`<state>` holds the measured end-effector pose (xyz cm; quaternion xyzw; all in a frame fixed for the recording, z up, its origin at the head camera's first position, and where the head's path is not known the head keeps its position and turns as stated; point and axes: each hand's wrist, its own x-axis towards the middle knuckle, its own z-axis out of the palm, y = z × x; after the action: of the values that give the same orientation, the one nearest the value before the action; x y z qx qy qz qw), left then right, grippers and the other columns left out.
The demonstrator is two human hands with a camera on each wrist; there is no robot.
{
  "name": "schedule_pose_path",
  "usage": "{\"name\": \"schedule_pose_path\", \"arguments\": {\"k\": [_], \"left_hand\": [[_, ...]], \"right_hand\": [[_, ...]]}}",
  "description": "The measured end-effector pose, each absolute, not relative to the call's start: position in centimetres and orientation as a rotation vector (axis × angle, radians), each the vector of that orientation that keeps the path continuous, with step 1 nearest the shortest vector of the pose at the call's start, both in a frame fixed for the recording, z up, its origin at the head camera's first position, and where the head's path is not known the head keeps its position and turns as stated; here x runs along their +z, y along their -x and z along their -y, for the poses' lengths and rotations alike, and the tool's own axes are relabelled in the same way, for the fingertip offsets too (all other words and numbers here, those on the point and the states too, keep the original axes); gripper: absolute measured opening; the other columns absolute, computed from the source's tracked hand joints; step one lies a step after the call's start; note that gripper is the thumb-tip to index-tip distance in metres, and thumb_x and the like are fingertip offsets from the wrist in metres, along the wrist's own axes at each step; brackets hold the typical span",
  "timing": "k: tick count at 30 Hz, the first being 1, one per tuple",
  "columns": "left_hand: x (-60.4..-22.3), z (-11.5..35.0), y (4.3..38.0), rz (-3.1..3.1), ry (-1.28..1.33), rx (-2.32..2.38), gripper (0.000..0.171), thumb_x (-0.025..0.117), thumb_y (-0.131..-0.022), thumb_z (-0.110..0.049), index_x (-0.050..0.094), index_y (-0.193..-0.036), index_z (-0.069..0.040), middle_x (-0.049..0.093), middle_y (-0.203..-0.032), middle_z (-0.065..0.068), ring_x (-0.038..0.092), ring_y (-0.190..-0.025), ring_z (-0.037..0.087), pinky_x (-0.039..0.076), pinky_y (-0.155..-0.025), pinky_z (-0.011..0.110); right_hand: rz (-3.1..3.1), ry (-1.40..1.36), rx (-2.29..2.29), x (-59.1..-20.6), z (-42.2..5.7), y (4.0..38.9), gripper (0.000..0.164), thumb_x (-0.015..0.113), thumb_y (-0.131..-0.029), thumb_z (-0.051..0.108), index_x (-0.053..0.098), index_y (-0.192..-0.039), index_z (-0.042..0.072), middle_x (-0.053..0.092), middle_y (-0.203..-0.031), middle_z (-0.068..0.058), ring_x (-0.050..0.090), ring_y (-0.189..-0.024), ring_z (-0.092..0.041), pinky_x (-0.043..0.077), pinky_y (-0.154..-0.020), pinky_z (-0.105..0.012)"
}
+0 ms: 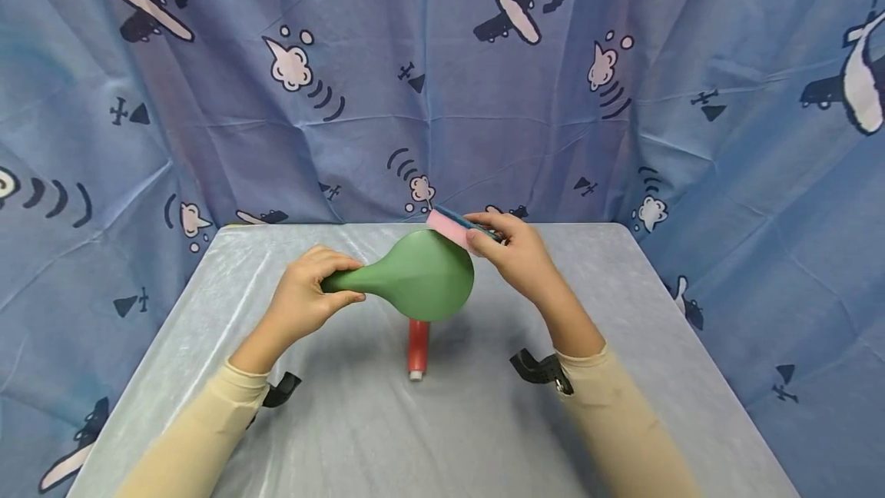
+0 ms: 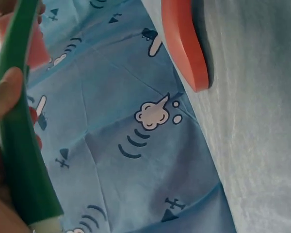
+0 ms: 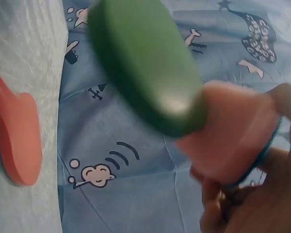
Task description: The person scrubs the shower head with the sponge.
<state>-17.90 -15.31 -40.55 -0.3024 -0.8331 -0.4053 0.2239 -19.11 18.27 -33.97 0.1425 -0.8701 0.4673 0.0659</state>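
Head view takes in a blue curtain (image 1: 373,121) behind a pale counter (image 1: 332,436), over which two cream sleeves (image 1: 622,413) reach forward. A green paddle (image 1: 432,279) is held above the counter, its rounded head toward the right hand (image 1: 515,252) and its handle in the left hand (image 1: 307,290). That left grip is closed around the handle, thumb on one side and fingers on the other. Below the paddle, a red object (image 1: 418,348) lies on the counter, partly hidden, its white tip toward the person. The right grip pinches a pink sponge (image 1: 448,229) with a dark blue backing; in the right wrist view, slightly blurred, its pink side touches the edge of the paddle's head. Smallest are the black straps (image 1: 546,373) near both cuffs.
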Motion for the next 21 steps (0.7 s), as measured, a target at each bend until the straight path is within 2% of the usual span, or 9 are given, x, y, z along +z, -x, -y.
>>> {"name": "schedule_pose_path", "arguments": {"k": [2,4,7,8,11,14,17,21], "left_hand": [[-40.6,15.0,18.0,2.278,0.853,-0.986,0.045,0.097,-0.065,-0.010,0.079,-0.105,-0.012,0.075,-0.100,0.000,0.063,-0.095,0.015,0.047,-0.082,0.026],[-40.7,14.6,18.0,2.250,0.873,-0.877,0.045,0.097,-0.064,-0.011,0.079,-0.105,-0.011,0.076,-0.099,0.001,0.063,-0.093,0.017,0.048,-0.081,0.029],[-40.8,14.2,18.1,2.205,0.905,-0.759,0.044,0.097,-0.064,-0.013,0.079,-0.104,-0.010,0.076,-0.098,0.001,0.063,-0.090,0.019,0.049,-0.078,0.034],[-40.8,14.2,18.1,2.188,0.914,-0.729,0.044,0.097,-0.064,-0.013,0.079,-0.104,-0.009,0.076,-0.097,0.002,0.063,-0.090,0.020,0.050,-0.078,0.035],[-40.8,14.1,18.1,2.155,0.925,-0.657,0.044,0.096,-0.064,-0.011,0.079,-0.104,-0.008,0.077,-0.097,0.003,0.064,-0.089,0.022,0.051,-0.076,0.038],[-40.6,14.0,18.1,2.137,0.925,-0.580,0.045,0.097,-0.063,-0.010,0.079,-0.105,-0.007,0.077,-0.097,0.005,0.065,-0.089,0.024,0.052,-0.076,0.040],[-40.5,13.9,18.1,2.129,0.930,-0.523,0.045,0.096,-0.063,-0.010,0.079,-0.104,-0.006,0.077,-0.097,0.006,0.065,-0.090,0.026,0.053,-0.076,0.041],[-40.3,13.8,18.0,2.124,0.934,-0.482,0.041,0.094,-0.067,-0.010,0.078,-0.104,-0.007,0.077,-0.097,0.006,0.066,-0.090,0.026,0.053,-0.076,0.042]], "right_hand": [[2.657,-0.416,1.246,-34.0,-17.5,18.9,0.042,0.066,-0.096,0.042,0.069,-0.133,0.021,0.055,-0.143,-0.015,0.053,-0.129,-0.033,0.051,-0.099,-0.052],[2.653,-0.445,1.117,-34.1,-16.7,18.7,0.045,0.068,-0.093,0.043,0.070,-0.132,0.021,0.058,-0.136,-0.015,0.052,-0.129,-0.033,0.050,-0.100,-0.051],[2.622,-0.452,0.985,-34.0,-15.7,18.4,0.045,0.071,-0.088,0.040,0.073,-0.129,0.020,0.061,-0.119,-0.010,0.054,-0.109,-0.028,0.048,-0.090,-0.046],[2.615,-0.434,0.945,-34.0,-15.5,18.5,0.045,0.072,-0.088,0.039,0.073,-0.127,0.020,0.061,-0.117,-0.009,0.052,-0.108,-0.027,0.046,-0.090,-0.045],[2.608,-0.365,0.815,-34.0,-15.1,18.5,0.044,0.072,-0.085,0.039,0.074,-0.125,0.019,0.060,-0.116,-0.010,0.050,-0.105,-0.028,0.042,-0.091,-0.045],[2.576,-0.418,0.707,-33.9,-14.3,18.2,0.046,0.073,-0.083,0.039,0.075,-0.123,0.016,0.060,-0.116,-0.013,0.050,-0.107,-0.031,0.040,-0.094,-0.048],[2.558,-0.491,0.641,-33.5,-13.7,18.1,0.046,0.073,-0.082,0.039,0.076,-0.122,0.016,0.060,-0.115,-0.015,0.051,-0.105,-0.032,0.041,-0.093,-0.047],[2.567,-0.455,0.563,-33.3,-13.4,18.2,0.045,0.074,-0.081,0.038,0.076,-0.120,0.017,0.060,-0.115,-0.015,0.050,-0.102,-0.030,0.041,-0.089,-0.045]]}}
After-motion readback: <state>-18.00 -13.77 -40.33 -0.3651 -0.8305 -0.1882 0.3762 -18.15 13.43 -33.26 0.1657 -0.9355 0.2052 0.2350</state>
